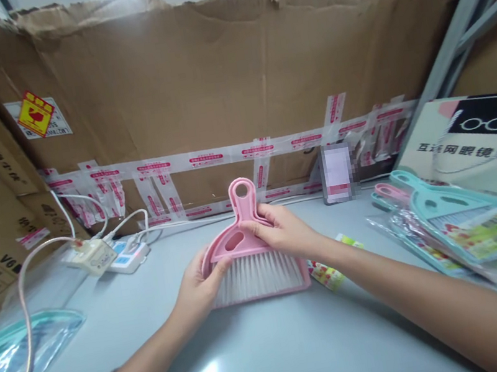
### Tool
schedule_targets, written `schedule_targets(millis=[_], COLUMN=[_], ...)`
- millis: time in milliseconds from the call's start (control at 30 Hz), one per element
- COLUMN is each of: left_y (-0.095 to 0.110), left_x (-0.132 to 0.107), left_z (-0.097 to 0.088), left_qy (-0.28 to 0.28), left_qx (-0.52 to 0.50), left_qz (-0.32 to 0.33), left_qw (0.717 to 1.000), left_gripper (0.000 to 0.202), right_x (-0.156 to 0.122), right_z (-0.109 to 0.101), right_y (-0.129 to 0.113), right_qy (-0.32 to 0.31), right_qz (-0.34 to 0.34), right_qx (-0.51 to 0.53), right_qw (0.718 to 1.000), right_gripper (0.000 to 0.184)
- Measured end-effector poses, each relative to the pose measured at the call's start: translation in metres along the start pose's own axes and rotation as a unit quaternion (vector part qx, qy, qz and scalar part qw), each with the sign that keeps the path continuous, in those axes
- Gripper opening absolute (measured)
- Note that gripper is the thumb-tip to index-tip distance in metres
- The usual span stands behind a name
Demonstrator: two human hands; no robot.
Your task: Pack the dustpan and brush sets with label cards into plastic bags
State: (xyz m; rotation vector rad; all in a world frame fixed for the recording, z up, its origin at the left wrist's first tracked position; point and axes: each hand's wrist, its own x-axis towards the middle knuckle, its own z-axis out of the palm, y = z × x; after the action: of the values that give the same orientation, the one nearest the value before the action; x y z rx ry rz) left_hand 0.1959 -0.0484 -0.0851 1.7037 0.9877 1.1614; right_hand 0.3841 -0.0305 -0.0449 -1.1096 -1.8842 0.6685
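Two pink pieces sit nested in the middle of the view, a pink plastic hand brush with white bristles (255, 271) lying against a pink plastic dustpan (306, 277), above the smooth grey-blue table (256, 354). Their shared long axis points away from the person: the looped handles are at the far end, the bristle tips and the dustpan's straight lip at the near end. The handles overlap the table's back edge in view, so the pair seems tilted or raised; whether the lip touches the table, I cannot tell. The right grip (286, 228) is the nearer to the handles, clasped around the right of the neck with its thumb over the brush's head, so the bristles lie towards the person from it. The left grip (203, 281) pinches the dustpan's left side lower down, thumb by the bristle roots; from it, the handles lie ahead and to the right. The right looks better placed to control the handles, the left to steady the dustpan.
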Motion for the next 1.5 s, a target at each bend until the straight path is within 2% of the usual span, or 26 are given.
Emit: schedule_targets(millis=[133, 267, 500, 667, 733, 833, 933, 1033, 1133, 1233, 1400, 1500], left_y=[0.0, 0.0, 0.0, -0.001, 0.0, 0.001, -0.001, -0.006, -0.01, -0.012, -0.021, -0.025], left_x=[-0.001, -0.001, -0.001, 0.0, 0.0, 0.0, 0.001, 0.004, 0.005, 0.007, 0.009, 0.01], left_z=[0.0, -0.001, 0.0, -0.003, -0.004, -0.004, -0.004, -0.003, -0.004, -0.005, -0.006, -0.004], left_qy=[0.001, -0.011, -0.003, -0.024, -0.01, 0.022, 0.041, 0.052, 0.049, 0.048, 0.056, 0.066], left_qx=[0.015, 0.014, -0.005, -0.002, -0.006, -0.009, -0.021, -0.032, -0.031, -0.022, -0.024, -0.037], left_qz=[0.009, 0.007, -0.016, -0.063, -0.057, -0.046, -0.047, -0.052, -0.058, -0.063, -0.082, -0.098], left_qw=[1.0, 1.0, 1.0, 0.998, 0.998, 0.999, 0.998, 0.997, 0.997, 0.997, 0.995, 0.992], left_gripper=[0.041, 0.041, 0.044, 0.041, 0.043, 0.046, 0.049, 0.052, 0.054, 0.054, 0.055, 0.055], right_x=[-0.002, -0.001, 0.003, 0.004, 0.005, 0.002, -0.015, -0.037, -0.051, -0.055, -0.056, -0.055], right_z=[0.003, 0.005, 0.004, 0.002, -0.01, -0.046, -0.089, -0.112, -0.114, -0.107, -0.107, -0.105], right_y=[-0.003, -0.003, 0.003, 0.003, 0.002, 0.009, 0.03, 0.061, 0.083, 0.087, 0.082, 0.082], right_qy=[0.02, 0.024, -0.024, -0.053, -0.102, -0.159, -0.165, -0.215, -0.247, -0.25, -0.258, -0.22], right_qz=[0.016, 0.034, 0.067, 0.062, 0.049, 0.03, 0.086, 0.161, 0.191, 0.206, 0.206, 0.17], right_qx=[-0.017, 0.044, 0.132, 0.133, 0.111, 0.033, -0.089, -0.17, -0.226, -0.252, -0.281, -0.267], right_qw=[1.0, 0.998, 0.989, 0.988, 0.987, 0.986, 0.979, 0.948, 0.923, 0.912, 0.901, 0.923], right_gripper=[0.034, 0.027, 0.029, 0.032, 0.033, 0.033, 0.032, 0.037, 0.045, 0.047, 0.028, 0.022])
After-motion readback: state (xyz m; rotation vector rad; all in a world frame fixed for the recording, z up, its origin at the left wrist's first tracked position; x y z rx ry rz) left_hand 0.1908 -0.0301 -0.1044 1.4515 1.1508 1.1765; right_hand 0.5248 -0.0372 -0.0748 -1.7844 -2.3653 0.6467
